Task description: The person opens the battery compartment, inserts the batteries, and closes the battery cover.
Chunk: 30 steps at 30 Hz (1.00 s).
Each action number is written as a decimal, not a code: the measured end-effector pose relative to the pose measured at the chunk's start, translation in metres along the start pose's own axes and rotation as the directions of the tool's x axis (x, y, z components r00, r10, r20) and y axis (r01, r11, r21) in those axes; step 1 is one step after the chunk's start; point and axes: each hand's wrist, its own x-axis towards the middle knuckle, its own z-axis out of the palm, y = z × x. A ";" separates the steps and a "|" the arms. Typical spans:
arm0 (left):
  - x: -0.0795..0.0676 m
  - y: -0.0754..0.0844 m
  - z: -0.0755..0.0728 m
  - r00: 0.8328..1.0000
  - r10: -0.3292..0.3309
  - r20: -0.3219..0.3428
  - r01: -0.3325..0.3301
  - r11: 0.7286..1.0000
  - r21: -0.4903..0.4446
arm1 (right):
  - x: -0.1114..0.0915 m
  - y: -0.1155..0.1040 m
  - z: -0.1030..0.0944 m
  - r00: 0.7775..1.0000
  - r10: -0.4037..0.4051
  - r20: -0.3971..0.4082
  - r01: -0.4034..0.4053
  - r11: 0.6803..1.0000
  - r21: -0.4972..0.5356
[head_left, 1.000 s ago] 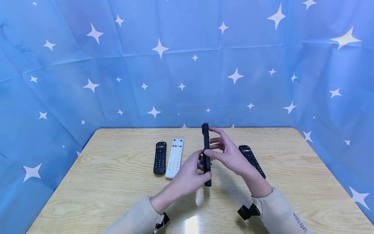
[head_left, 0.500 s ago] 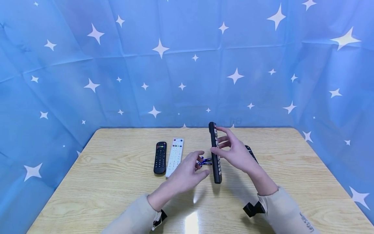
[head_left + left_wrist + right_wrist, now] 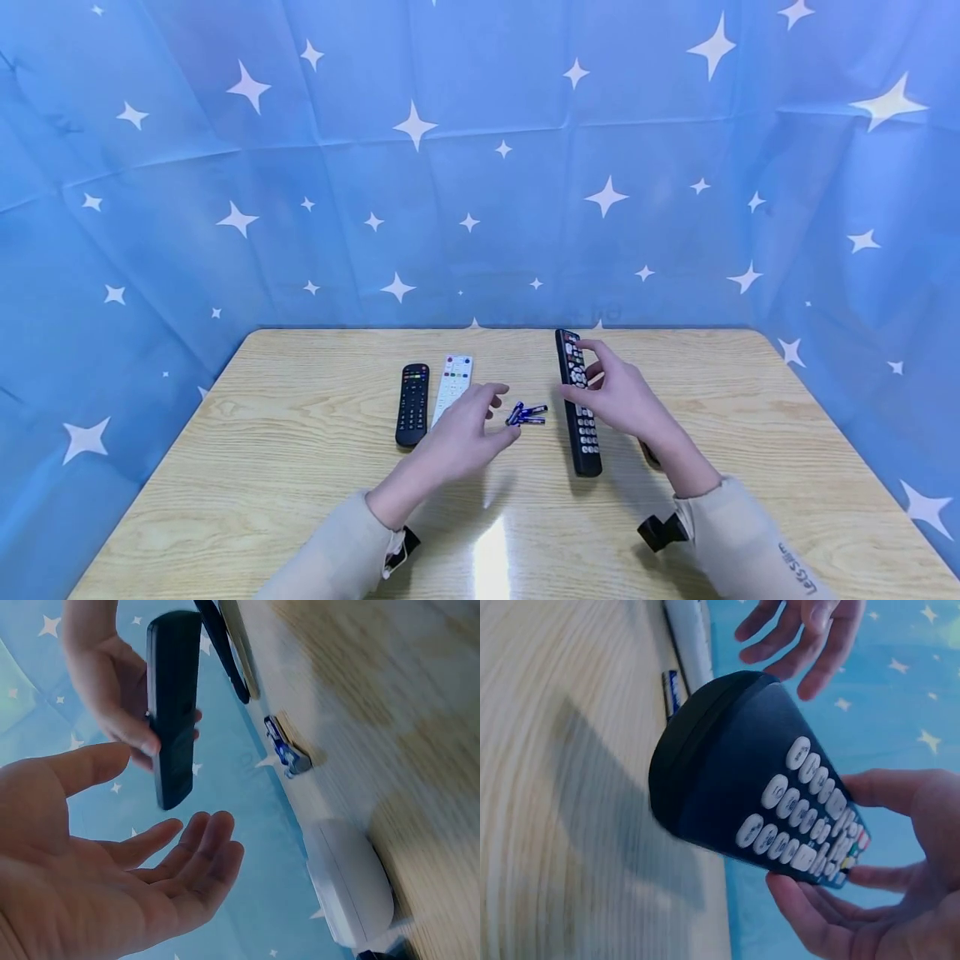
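My right hand [image 3: 618, 396] grips a long black remote control [image 3: 577, 404] by its edges, thumb on the near side and fingers on the other. Its light buttons face up in the head view, and the right wrist view shows the remote [image 3: 727, 765] raised over the table. My left hand [image 3: 461, 433] is off the remote, fingers spread and loosely bent, with nothing in it; in the left wrist view its palm [image 3: 90, 892] shows bare. Between the two hands lie several small blue batteries [image 3: 527, 414] on the wood, just beyond the left fingertips.
A white remote [image 3: 453, 383] lies partly behind my left hand, with a smaller black remote [image 3: 412, 404] to its left. Another dark remote [image 3: 649, 454] is mostly hidden under my right forearm. The wooden table [image 3: 300, 467] ends at a blue star-patterned curtain [image 3: 480, 208].
My left hand has let go of the black remote and drawn back left. The right hand has carried it rightward and lowered it, turning its button side up. The batteries have come into view.
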 end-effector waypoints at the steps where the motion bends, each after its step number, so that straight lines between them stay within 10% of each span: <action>1: 0.000 -0.001 -0.001 1.000 -0.008 0.002 0.008 1.000 0.012 | 0.000 0.002 0.000 1.000 0.004 0.008 -0.004 1.000 -0.012; 30: 0.018 -0.026 -0.009 0.994 -0.108 -0.023 0.109 0.939 0.327 | 0.013 0.021 0.017 0.984 0.137 0.118 -0.072 0.895 -0.441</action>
